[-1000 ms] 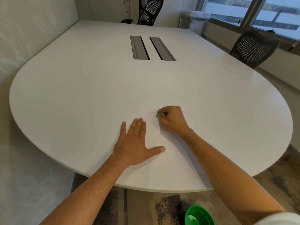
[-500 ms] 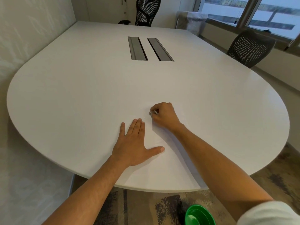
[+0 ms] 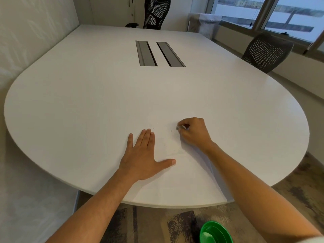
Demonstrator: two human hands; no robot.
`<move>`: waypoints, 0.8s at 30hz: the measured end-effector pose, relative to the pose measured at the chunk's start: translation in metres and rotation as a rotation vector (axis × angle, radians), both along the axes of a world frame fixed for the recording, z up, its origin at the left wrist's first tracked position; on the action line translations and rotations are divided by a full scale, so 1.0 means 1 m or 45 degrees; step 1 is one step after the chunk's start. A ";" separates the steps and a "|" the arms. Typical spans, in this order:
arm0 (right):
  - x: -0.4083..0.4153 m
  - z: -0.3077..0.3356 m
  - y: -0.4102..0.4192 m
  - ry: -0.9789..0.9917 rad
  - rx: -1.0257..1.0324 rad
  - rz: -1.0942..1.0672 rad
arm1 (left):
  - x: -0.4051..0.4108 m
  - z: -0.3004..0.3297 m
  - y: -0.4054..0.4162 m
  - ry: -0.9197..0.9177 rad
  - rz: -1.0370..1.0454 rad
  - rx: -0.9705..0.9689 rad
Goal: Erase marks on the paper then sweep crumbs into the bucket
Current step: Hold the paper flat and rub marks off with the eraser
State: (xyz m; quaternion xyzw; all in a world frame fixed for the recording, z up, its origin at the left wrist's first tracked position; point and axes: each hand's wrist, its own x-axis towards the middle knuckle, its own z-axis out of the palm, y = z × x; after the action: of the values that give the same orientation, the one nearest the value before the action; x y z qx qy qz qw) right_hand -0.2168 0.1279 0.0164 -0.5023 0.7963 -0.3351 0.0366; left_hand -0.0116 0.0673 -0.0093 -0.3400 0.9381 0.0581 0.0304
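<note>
A white sheet of paper (image 3: 177, 174) lies on the white table (image 3: 87, 106) near its front edge, hard to tell from the tabletop. My left hand (image 3: 145, 156) presses flat on the paper, fingers spread. My right hand (image 3: 194, 132) is closed around a small eraser (image 3: 178, 128), whose tip touches the paper's far part. A few tiny dark crumbs (image 3: 154, 128) lie between the two hands. The green bucket (image 3: 216, 233) stands on the floor below the table edge, by my right forearm.
Two grey cable slots (image 3: 158, 53) sit in the table's middle. One mesh chair (image 3: 266, 51) stands at the right side, another (image 3: 157, 12) at the far end. A wall runs along the left. Patterned carpet covers the floor.
My right hand with the eraser went left and away, then came back to the right, in a rubbing stroke. More small crumbs show on the paper. The left hand stayed put.
</note>
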 end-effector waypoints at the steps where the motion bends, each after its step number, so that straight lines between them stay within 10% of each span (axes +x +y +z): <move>1: -0.007 0.001 -0.005 -0.012 0.007 -0.041 | 0.000 0.000 0.000 -0.002 0.002 -0.007; 24: 0.040 0.000 0.015 0.072 0.043 0.233 | 0.000 -0.002 -0.002 0.014 0.001 0.016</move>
State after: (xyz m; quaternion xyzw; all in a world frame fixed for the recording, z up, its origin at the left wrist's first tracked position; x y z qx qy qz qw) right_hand -0.1764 0.1432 0.0164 -0.5816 0.7533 -0.3025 0.0531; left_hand -0.0120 0.0655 -0.0115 -0.3397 0.9378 0.0657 0.0272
